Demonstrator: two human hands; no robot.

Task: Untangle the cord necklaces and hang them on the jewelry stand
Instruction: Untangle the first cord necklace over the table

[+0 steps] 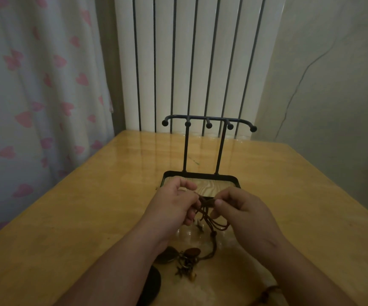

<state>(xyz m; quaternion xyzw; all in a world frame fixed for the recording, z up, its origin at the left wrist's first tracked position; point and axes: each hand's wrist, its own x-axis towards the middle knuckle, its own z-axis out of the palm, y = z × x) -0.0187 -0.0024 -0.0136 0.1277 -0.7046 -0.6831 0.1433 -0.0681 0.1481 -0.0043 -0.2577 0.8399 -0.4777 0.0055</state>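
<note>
A black jewelry stand (208, 120) with several ball-tipped hooks rises from a wood-lined tray base (222, 178) at the table's middle. Its hooks are bare. Just in front of the tray, a tangle of brown cord necklaces (207, 214) hangs between my hands. My left hand (174, 202) grips the cords from the left and my right hand (242, 208) pinches the knot from the right. The cords trail down to pendants and small charms (189, 258) lying on the table between my forearms.
The wooden table (90, 217) stands against a white radiator (196, 62). A curtain with pink hearts (35, 96) hangs at the left. A dark round object (152, 283) lies by my left forearm. A brown cord piece (269, 292) lies near my right forearm.
</note>
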